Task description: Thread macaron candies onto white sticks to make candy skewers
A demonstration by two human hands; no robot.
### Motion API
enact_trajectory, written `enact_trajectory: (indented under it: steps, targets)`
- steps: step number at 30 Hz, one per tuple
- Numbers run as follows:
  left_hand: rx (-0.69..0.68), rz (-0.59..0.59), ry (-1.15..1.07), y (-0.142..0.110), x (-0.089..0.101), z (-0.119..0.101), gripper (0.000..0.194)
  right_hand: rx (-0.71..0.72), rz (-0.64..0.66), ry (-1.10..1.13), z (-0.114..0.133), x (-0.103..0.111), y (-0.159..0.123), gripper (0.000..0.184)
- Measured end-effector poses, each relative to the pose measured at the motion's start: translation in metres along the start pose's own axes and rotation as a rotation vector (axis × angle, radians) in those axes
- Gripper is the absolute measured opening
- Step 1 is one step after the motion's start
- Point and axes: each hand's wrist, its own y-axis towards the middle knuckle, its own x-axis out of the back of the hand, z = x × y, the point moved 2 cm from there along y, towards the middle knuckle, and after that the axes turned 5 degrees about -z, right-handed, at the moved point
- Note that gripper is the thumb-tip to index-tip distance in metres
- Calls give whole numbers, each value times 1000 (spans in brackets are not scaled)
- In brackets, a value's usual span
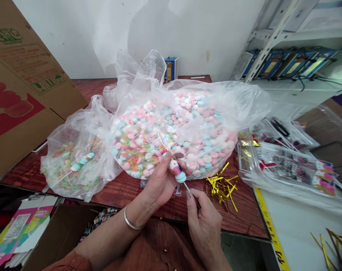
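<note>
A marshmallow lollipop [180, 177] in a printed clear wrapper is between my two hands, its stick slanting down to the right. My left hand [159, 180], with a silver bangle at the wrist, is closed around the wrapped candy. The thumb and fingers of my right hand [204, 212] pinch the white stick below it. Just behind the hands sits a big clear bag [213, 146] of pink, blue and white marshmallows. Another marshmallow lollipop [82, 162] lies on a smaller bag [63, 177] of coloured candies at the left.
Gold twist ties [222, 188] lie right of my hands on the dark red table [247, 214]. Packets of wrapped goods [295, 165] are piled at the right. A large cardboard box [26, 75] stands left. Blue devices with cables [295, 64] sit on a shelf.
</note>
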Motion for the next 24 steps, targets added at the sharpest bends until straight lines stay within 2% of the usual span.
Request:
enact_trajectory:
  steps: [2, 3, 6, 9, 12, 16, 18, 20, 24]
  targets:
    - [14, -2, -3, 3, 0, -5, 39, -6, 23, 0, -2, 3, -3, 19]
    - [21, -8, -5, 3, 0, -5, 38, -83, 77, 68, -3, 2, -3, 22]
    - [46, -6, -6, 1, 1, -2, 38, -455, 286, 481, -5, -4, -7, 33]
    - [119, 36, 6, -1, 4, 5, 42, -725, 355, 882, -3, -11, -10, 34]
    - [117, 69, 18, 1, 6, 4, 43, -787, 331, 1032, -2, -15, -11, 32]
    - [-36, 37, -33, 4, 3, -11, 49, -770, 315, 988, -3, -17, -12, 33]
    - [-45, 32, -35, 3, -1, -13, 43, -711, 304, 859, -2, -17, -12, 34]
    - [-49, 21, -29, 1, -4, -10, 34, -520, 234, 578, -2, -14, -9, 30]
    - [-66, -98, -40, -3, -7, 2, 23, 192, -47, -103, 3, -6, -3, 8]
